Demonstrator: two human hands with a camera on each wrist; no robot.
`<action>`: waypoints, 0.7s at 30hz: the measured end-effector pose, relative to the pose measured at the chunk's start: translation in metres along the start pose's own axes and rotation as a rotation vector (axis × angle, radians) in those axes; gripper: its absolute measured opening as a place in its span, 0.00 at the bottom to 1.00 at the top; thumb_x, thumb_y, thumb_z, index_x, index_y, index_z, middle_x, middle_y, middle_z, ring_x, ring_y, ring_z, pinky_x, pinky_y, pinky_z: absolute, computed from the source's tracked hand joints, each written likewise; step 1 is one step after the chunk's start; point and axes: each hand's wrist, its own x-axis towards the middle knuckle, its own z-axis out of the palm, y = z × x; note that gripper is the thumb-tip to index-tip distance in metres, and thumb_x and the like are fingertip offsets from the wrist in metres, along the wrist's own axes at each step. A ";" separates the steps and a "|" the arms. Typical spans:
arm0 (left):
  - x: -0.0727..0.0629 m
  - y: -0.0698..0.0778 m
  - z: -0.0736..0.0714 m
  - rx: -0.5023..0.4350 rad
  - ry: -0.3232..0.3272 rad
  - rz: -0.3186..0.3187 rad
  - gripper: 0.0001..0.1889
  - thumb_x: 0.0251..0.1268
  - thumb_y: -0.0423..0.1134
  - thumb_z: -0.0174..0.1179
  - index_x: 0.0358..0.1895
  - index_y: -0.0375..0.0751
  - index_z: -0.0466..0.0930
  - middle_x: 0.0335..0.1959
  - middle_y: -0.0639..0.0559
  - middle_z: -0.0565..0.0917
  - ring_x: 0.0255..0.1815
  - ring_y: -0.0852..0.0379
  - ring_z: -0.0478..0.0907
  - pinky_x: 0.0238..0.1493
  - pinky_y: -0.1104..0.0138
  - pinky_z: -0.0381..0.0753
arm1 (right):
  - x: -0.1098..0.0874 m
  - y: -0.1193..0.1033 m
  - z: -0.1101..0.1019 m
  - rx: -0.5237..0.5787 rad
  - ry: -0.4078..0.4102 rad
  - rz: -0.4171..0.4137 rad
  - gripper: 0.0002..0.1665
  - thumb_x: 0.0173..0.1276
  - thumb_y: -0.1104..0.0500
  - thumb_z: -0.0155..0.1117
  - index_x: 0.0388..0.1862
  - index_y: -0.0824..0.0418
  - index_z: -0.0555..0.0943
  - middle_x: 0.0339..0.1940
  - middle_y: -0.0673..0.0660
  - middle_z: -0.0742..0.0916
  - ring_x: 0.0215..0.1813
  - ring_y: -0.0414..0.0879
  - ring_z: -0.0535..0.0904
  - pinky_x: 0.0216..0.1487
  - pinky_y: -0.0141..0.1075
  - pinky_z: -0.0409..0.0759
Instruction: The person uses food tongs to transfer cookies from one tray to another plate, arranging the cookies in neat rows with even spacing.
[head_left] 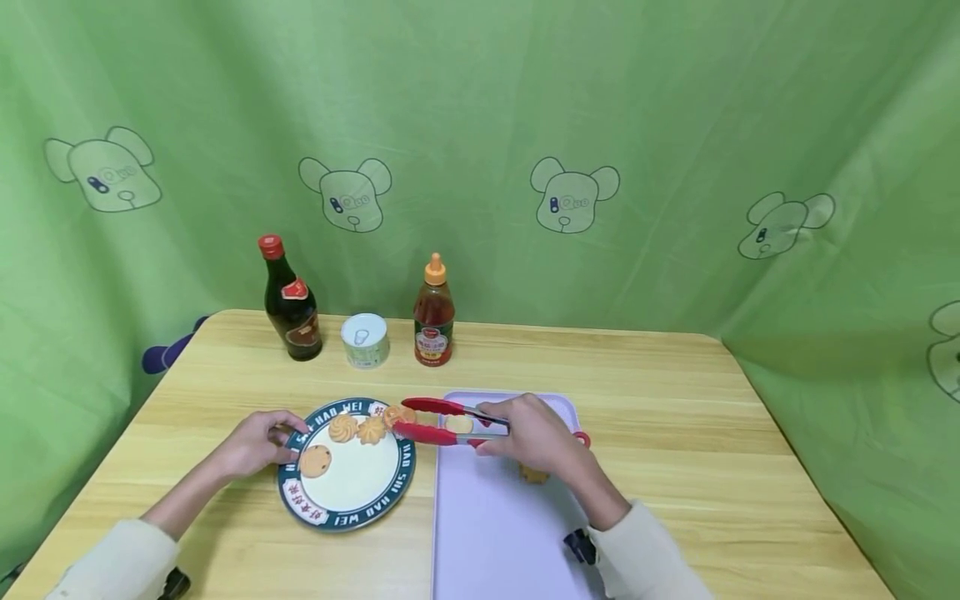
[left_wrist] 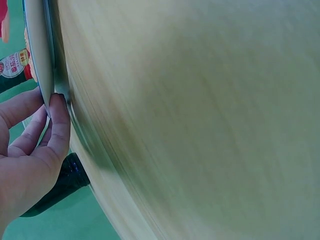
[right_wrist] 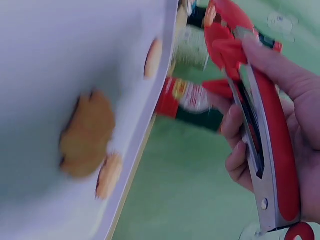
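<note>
Right sleeve [head_left: 647, 560] nearest; the right hand [head_left: 531, 435] clamps its fingers round tongs [head_left: 429, 434], the left hand [head_left: 255, 445] pinches the plate [head_left: 362, 483]. Between both, the cookie [head_left: 396, 416] in the tongs' tips seems light, brittle: grip gently.

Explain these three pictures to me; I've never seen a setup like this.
There is no robot here, just a person's two bare hands; call each one a grip. The wide picture comes from a camera on the head, the other two from cameras on the wrists.

The left grip pinches the rim of a round plate bearing cookies. The right grip holds red tongs with a cookie at their tips.

A lilac tray holds more cookies. Farther back on the wooden table stand two bottles and a can.
</note>
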 end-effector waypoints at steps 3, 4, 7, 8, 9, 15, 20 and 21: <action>0.000 -0.001 -0.001 0.002 0.001 0.002 0.18 0.50 0.25 0.63 0.48 0.33 0.78 0.39 0.44 0.79 0.36 0.53 0.74 0.34 0.65 0.76 | 0.005 -0.011 0.007 -0.005 -0.003 -0.026 0.32 0.51 0.49 0.75 0.54 0.59 0.81 0.48 0.57 0.87 0.20 0.37 0.63 0.23 0.28 0.63; 0.000 -0.001 -0.001 0.005 0.004 0.005 0.18 0.50 0.25 0.63 0.48 0.33 0.78 0.40 0.44 0.79 0.36 0.53 0.74 0.34 0.65 0.76 | 0.006 -0.014 0.009 -0.004 -0.012 -0.027 0.32 0.51 0.49 0.75 0.55 0.59 0.81 0.47 0.56 0.87 0.21 0.37 0.64 0.22 0.28 0.62; 0.000 -0.001 -0.001 0.012 0.006 0.013 0.18 0.50 0.25 0.63 0.47 0.33 0.78 0.41 0.43 0.79 0.37 0.53 0.74 0.35 0.65 0.75 | 0.010 -0.023 0.015 -0.012 -0.035 -0.038 0.31 0.51 0.48 0.75 0.55 0.57 0.81 0.45 0.54 0.88 0.24 0.36 0.69 0.23 0.27 0.64; 0.001 -0.001 -0.001 0.016 0.007 0.011 0.18 0.49 0.26 0.64 0.48 0.34 0.79 0.42 0.43 0.79 0.37 0.54 0.74 0.35 0.66 0.76 | 0.011 -0.025 0.017 -0.014 -0.041 -0.045 0.31 0.51 0.48 0.75 0.55 0.57 0.81 0.45 0.54 0.88 0.25 0.36 0.70 0.23 0.27 0.65; 0.000 -0.001 -0.001 0.020 0.005 0.019 0.18 0.49 0.26 0.64 0.47 0.33 0.78 0.42 0.42 0.79 0.37 0.54 0.74 0.35 0.66 0.76 | 0.011 -0.027 0.018 -0.018 -0.046 -0.052 0.31 0.51 0.49 0.75 0.55 0.57 0.82 0.44 0.54 0.88 0.25 0.37 0.71 0.24 0.27 0.66; 0.000 -0.002 -0.003 0.016 0.003 0.025 0.19 0.48 0.25 0.64 0.47 0.33 0.78 0.41 0.42 0.80 0.37 0.53 0.74 0.36 0.66 0.76 | 0.016 -0.038 0.025 -0.023 -0.092 -0.058 0.31 0.51 0.49 0.75 0.55 0.56 0.81 0.45 0.53 0.88 0.29 0.37 0.73 0.25 0.27 0.68; 0.001 -0.002 -0.002 0.004 -0.001 0.016 0.19 0.49 0.25 0.64 0.48 0.34 0.78 0.42 0.43 0.80 0.38 0.53 0.75 0.37 0.65 0.77 | 0.018 -0.044 0.030 -0.041 -0.119 -0.057 0.32 0.51 0.49 0.75 0.55 0.56 0.81 0.43 0.52 0.88 0.28 0.38 0.72 0.24 0.27 0.65; 0.001 -0.001 -0.002 0.003 -0.003 0.016 0.19 0.49 0.26 0.63 0.49 0.33 0.78 0.42 0.42 0.80 0.38 0.53 0.75 0.37 0.65 0.77 | 0.018 -0.044 0.031 -0.048 -0.118 -0.062 0.32 0.51 0.49 0.75 0.55 0.56 0.81 0.42 0.52 0.88 0.27 0.37 0.71 0.23 0.27 0.64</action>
